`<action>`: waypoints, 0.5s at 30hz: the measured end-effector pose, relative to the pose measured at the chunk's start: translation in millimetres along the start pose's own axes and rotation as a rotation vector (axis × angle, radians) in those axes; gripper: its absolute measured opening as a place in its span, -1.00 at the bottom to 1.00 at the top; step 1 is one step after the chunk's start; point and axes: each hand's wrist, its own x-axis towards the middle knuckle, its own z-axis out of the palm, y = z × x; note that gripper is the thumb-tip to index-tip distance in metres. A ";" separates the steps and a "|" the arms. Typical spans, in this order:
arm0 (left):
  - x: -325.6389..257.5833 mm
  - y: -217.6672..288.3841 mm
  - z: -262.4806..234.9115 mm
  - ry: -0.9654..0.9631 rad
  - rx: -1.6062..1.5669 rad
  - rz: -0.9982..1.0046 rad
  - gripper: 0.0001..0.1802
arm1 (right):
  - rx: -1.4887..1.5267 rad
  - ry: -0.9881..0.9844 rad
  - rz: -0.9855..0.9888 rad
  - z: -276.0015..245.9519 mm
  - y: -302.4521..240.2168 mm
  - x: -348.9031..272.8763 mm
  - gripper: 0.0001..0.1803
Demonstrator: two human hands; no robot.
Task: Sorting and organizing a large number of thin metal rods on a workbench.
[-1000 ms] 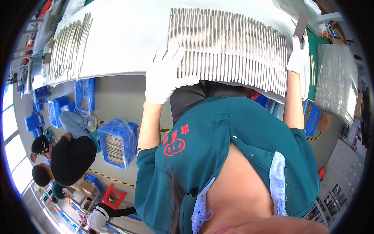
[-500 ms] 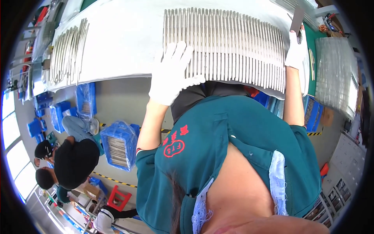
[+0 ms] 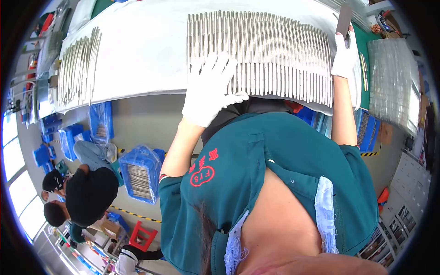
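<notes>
A long row of thin metal rods [image 3: 259,46] lies side by side on the white-covered table [image 3: 142,50] in front of me. My left hand [image 3: 206,91], in a white glove, lies over the lower left part of the row with its fingers spread and its thumb stretched to the right along the near ends. Past the row's right end, my gloved right hand [image 3: 343,59] grips a flat, dark grey rectangular plate [image 3: 343,19] that points away from me. Part of the rods is hidden beneath the left hand.
A smaller, uneven group of rods [image 3: 79,68] lies at the table's left end. Clear plastic trays [image 3: 394,82] are stacked on the right, beside a few thin sticks [image 3: 364,71]. A plastic-lined blue crate [image 3: 140,174] of rods stands on the floor, with people [image 3: 89,192] farther left.
My left hand has shifted a little to the right over the rods. The right hand still holds the plate in nearly the same place. The whole view has moved slightly.
</notes>
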 end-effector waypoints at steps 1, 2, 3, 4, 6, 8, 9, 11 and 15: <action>-0.7 2.9 0.2 0.000 -0.001 0.001 -0.10 | -0.002 0.001 0.000 -0.5 0.6 0.4 -0.35; -2.4 8.4 -0.3 0.001 0.006 0.004 -0.16 | 0.026 -0.003 0.021 -0.3 1.5 1.0 -0.35; -3.8 12.8 -0.6 0.002 0.013 0.006 -0.21 | 0.054 -0.007 0.042 -0.1 2.6 1.6 -0.34; -5.0 15.2 0.2 0.003 0.012 0.007 -0.21 | 0.052 -0.006 0.041 0.6 4.9 1.5 -0.34; -7.9 18.7 4.2 -0.005 0.101 0.020 -0.33 | 0.063 -0.010 0.018 0.9 7.0 2.7 -0.34; -13.0 16.9 10.6 0.033 0.070 0.014 -0.32 | -0.066 -0.092 -0.155 -1.0 -1.8 4.5 -0.34; -15.8 15.7 14.3 0.065 0.043 0.007 -0.30 | -0.190 -0.173 -0.323 0.8 -14.3 3.1 -0.34; -18.2 12.9 18.3 0.109 0.007 0.022 -0.32 | -0.236 -0.389 -0.348 6.9 -39.1 -4.7 -0.35; -22.0 11.9 18.3 0.180 -0.067 0.048 -0.42 | -0.537 -0.876 -0.519 25.2 -93.8 -38.0 -0.30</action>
